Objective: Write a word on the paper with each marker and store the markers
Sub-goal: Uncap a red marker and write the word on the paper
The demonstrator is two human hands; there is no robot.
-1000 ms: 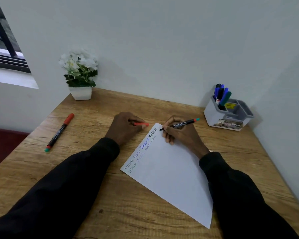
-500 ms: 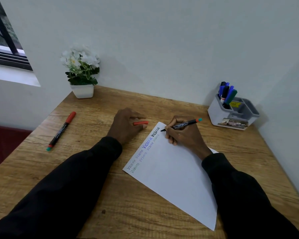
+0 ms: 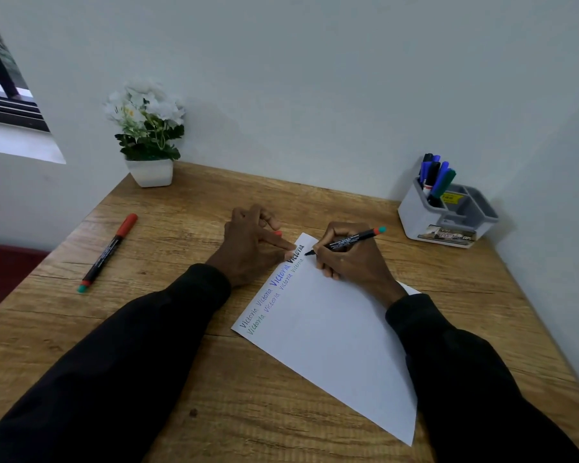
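A white paper [image 3: 335, 332] lies at an angle on the wooden desk [image 3: 168, 335], with "Victoria" written several times in two rows along its left edge. My right hand [image 3: 351, 259] grips an uncapped black marker [image 3: 348, 241] with a red and teal end. Its tip touches the paper near the top corner, beside the black word. My left hand [image 3: 251, 243] holds the marker's red cap [image 3: 278, 233], mostly hidden under the fingers, while its index finger presses on the paper's edge. A capped red-topped marker [image 3: 107, 252] lies on the desk at the left.
A grey and white organizer [image 3: 448, 218] stands at the back right with several blue, black and green markers [image 3: 436, 177] upright in one compartment. A white pot of white flowers [image 3: 150, 155] sits at the back left against the wall. The window is at far left.
My left index finger has stretched out onto the paper's edge and the red cap is now mostly covered. My right hand has brought the marker tip down beside the black word.
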